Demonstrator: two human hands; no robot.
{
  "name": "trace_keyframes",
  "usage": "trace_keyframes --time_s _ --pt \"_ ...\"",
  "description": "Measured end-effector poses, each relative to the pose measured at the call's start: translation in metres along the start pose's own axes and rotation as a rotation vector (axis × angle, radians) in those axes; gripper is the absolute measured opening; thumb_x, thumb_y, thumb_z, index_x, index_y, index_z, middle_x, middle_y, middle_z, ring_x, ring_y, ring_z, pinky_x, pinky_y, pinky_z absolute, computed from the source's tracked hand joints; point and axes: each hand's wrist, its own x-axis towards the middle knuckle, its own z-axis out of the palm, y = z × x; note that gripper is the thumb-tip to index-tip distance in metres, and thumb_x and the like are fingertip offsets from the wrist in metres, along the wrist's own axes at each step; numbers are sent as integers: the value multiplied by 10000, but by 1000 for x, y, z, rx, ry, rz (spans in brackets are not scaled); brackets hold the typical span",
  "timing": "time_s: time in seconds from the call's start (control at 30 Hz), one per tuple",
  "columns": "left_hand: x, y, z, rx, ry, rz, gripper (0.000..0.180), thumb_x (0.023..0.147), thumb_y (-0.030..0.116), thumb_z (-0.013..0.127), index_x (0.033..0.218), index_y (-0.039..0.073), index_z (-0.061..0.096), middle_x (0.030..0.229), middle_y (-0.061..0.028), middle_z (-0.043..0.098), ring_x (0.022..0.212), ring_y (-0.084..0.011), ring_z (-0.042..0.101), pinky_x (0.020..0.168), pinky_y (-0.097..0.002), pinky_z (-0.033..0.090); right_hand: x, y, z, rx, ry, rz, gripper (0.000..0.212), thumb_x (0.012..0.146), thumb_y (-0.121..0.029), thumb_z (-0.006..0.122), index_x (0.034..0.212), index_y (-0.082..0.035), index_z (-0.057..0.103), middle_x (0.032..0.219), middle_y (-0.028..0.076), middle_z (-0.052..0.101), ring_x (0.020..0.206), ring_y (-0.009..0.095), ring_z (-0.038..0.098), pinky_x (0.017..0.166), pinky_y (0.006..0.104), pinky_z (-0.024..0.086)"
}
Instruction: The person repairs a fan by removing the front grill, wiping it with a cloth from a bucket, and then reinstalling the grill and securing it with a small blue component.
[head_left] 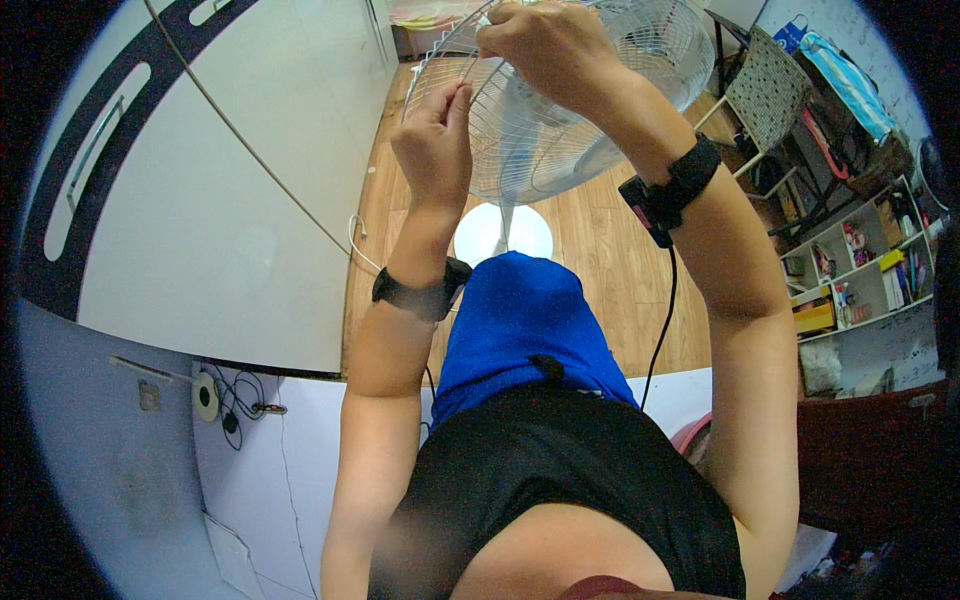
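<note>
A standing fan with a wire cage and pale see-through blades [600, 155] is in front of me, its round white base [480, 235] on the floor. The front grille [487, 160] stands at an angle on the left and seems partly apart from the rear cage [693, 60]. My left hand [435, 140] is closed, thumb and finger pinching the grille's wires. Higher up, my right hand [560, 50] is closed at the grille's upper edge; its fingertips are partly hidden. Both wrists wear black straps.
White cabinet doors [240, 200] line the left side, with a hanging cord [240, 135] before them. At the right stand a patterned folding chair [768, 92] and low shelves [868, 285] of small goods. A coiled black cable [235, 395] lies at the lower left.
</note>
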Motion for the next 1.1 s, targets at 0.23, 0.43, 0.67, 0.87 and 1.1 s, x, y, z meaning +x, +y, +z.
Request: trace_keyframes --time_s 0.23,0.43,0.67,0.87,1.1 --pt "-14 -3 0 -65 -2 -97 229 864 191 582 955 -4 660 777 -139 671 679 -156 647 594 -271 494 -2 -4 8 69 39 3 64 673 -53 576 620 -89 577 649 26 595 541 110 602 437 242 473" --pt "-15 -8 -7 -134 -106 -123 238 879 168 574 1043 5 631 904 -101 672 834 -119 626 710 -251 502 -2 -5 6 69 34 78 68 668 -52 575 610 -87 579 583 48 586 523 145 605 445 261 474" --pt "14 -2 0 -72 -60 -8 188 859 188 607 873 6 651 739 -79 664 653 -124 623 606 -255 493 -3 -4 3 71 25 -15 62 661 -66 582 602 -83 584 552 54 585 522 152 611 431 266 464" --pt "-10 -11 -8 62 -70 -26 146 859 133 571 896 15 651 750 -105 665 633 -151 632 581 -271 491 -7 -7 15 244 215 -79 52 663 -66 580 614 -73 596 568 52 593 520 141 609 424 258 464" --pt "-35 -30 -22 52 -144 -92 254 919 145 477 1110 -2 559 868 -110 664 808 -160 641 725 -290 512 -7 2 5 -10 86 35 94 664 -61 573 573 -77 587 572 62 597 510 141 602 407 264 452"
